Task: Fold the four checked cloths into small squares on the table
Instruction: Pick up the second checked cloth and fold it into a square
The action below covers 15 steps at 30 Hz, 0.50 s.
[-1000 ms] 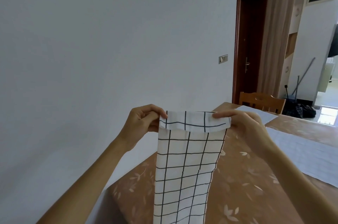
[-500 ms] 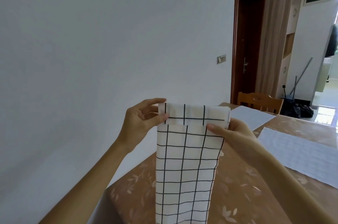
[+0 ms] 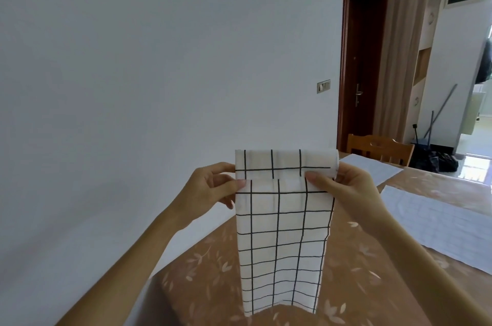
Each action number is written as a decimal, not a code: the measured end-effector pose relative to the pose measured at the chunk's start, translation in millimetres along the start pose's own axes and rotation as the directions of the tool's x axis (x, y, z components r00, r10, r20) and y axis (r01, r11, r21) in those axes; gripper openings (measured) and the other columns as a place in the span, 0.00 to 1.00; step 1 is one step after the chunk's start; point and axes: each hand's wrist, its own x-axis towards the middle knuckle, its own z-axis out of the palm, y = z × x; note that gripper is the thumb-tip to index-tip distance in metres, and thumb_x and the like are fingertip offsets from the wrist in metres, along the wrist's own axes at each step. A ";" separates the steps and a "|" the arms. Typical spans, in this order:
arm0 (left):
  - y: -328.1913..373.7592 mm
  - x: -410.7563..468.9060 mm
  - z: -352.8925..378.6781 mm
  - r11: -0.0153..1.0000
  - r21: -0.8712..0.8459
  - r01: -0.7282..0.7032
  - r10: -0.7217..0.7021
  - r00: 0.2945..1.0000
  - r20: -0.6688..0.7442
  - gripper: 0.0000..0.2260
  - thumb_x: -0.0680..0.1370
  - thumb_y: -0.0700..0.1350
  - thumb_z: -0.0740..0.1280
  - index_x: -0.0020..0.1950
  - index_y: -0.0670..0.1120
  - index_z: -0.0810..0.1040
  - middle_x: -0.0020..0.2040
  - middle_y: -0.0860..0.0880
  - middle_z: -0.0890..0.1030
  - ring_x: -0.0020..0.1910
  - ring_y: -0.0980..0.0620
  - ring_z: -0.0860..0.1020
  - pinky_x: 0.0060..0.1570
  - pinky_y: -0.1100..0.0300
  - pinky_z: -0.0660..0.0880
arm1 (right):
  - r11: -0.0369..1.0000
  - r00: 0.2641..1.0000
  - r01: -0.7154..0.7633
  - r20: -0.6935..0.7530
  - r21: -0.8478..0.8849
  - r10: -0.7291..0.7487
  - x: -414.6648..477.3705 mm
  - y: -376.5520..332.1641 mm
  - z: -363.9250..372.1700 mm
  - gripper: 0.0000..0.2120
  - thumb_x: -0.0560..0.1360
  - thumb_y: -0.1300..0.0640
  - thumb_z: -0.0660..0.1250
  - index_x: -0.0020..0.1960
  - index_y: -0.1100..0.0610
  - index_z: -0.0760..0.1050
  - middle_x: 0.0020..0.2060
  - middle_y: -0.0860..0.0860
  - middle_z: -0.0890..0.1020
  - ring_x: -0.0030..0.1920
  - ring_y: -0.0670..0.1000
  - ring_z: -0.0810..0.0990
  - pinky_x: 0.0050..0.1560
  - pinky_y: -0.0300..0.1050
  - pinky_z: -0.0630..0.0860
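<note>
Checked cloth (image 3: pixel 282 232) hangs above the counter (image 3: pixel 213 285), top edge turned over toward the viewer. Left hand (image 3: pixel 210 187) at its left edge, right hand (image 3: pixel 346 187) at its right — both near the top. Two flat cloths (image 3: pixel 439 227) lie on the counter, right. Chair (image 3: pixel 380 148) behind the counter's far end; door (image 3: pixel 364 59) behind that.

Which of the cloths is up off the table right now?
The bold black-checked cloth, pinched at its top by the left hand and right hand, hangs in the air. The two paler cloths lie flat.
</note>
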 end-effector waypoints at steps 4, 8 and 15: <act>3.5 -3.2 -0.1 0.999 0.019 0.041 -0.043 0.992 0.119 0.19 0.78 0.48 0.72 0.66 0.44 0.76 0.50 0.37 0.85 0.45 0.37 0.83 0.47 0.50 0.83 | 0.998 0.999 0.047 -0.020 -0.034 -0.048 -0.7 0.7 -1.4 0.08 0.73 0.62 0.74 0.50 0.53 0.84 0.44 0.46 0.88 0.46 0.43 0.86 0.45 0.30 0.78; 5.0 -3.7 4.6 1.000 0.025 -0.014 0.013 0.999 0.036 0.11 0.78 0.40 0.70 0.60 0.43 0.81 0.49 0.40 0.87 0.48 0.36 0.84 0.46 0.51 0.84 | 0.997 0.998 0.062 0.017 -0.035 -0.062 -1.4 -1.1 -3.0 0.09 0.73 0.63 0.73 0.50 0.51 0.83 0.44 0.45 0.88 0.46 0.42 0.86 0.45 0.30 0.79; 6.4 -3.6 -1.0 0.997 -0.079 -0.012 0.011 1.000 -0.024 0.10 0.81 0.35 0.65 0.53 0.45 0.85 0.47 0.45 0.87 0.43 0.46 0.84 0.42 0.56 0.82 | 0.963 0.974 0.204 0.134 -0.175 -0.182 -0.8 -1.8 -13.0 0.16 0.73 0.74 0.68 0.47 0.54 0.84 0.40 0.41 0.87 0.43 0.39 0.84 0.44 0.29 0.76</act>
